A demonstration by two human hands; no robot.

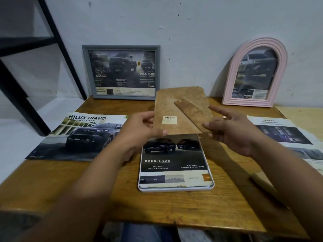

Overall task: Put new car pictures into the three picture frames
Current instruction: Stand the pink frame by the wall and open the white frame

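A white frame (176, 188) lies flat on the wooden table in front of me with a "Double Cab" car picture (173, 159) inside it. Above its far end I hold the brown backing board (176, 105), stand flap up, barcode sticker facing me. My left hand (143, 128) pinches the board's left edge. My right hand (232, 128) grips its right side by the stand. A grey frame (120, 48) and a pink arched frame (232, 74) lean on the wall, each holding a car picture.
A "Hilux Travo" brochure sheet (78, 137) lies on the table's left part. A "Safety" sheet (286, 135) lies at the right. A black metal rack leg (57, 41) stands at the far left. The table's front edge runs close to my lap.
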